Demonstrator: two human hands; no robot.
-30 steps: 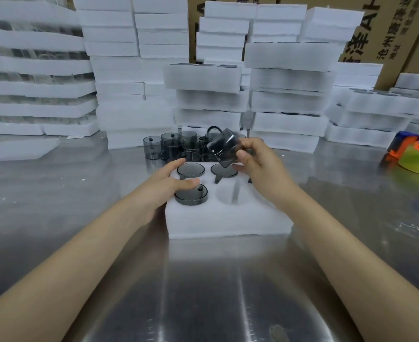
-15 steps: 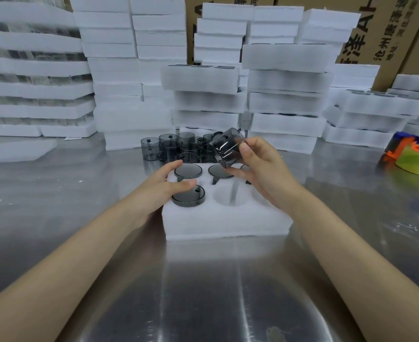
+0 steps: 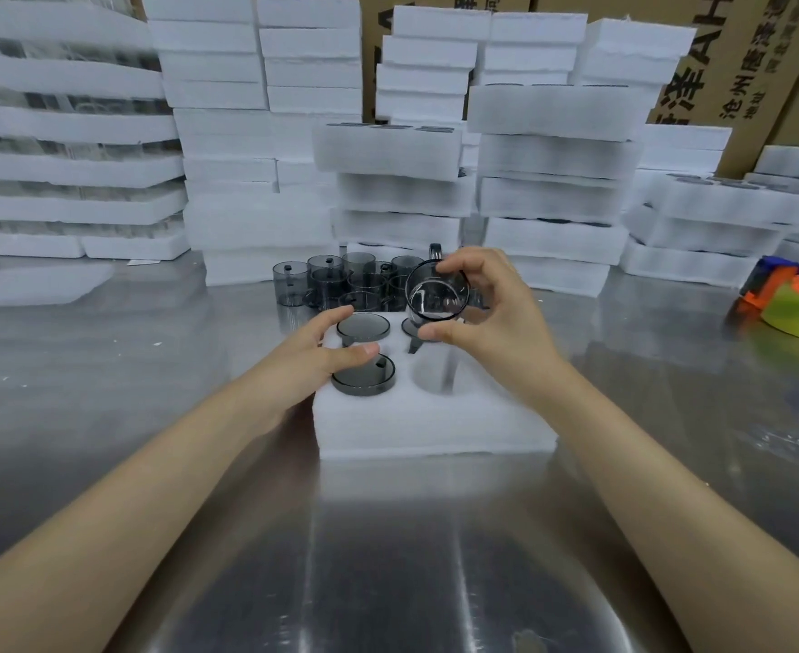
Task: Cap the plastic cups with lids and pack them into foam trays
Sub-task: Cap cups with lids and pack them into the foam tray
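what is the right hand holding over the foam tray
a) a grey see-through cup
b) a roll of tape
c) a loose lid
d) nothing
a: the right hand pinches a grey see-through cup between thumb and fingers, tipped on its side above the foam tray.

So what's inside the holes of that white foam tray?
Three dark capped cups sit in the tray; the middle front hole is empty. The right hand, holding a loose cup, covers the holes on the right side, so those cannot be seen.
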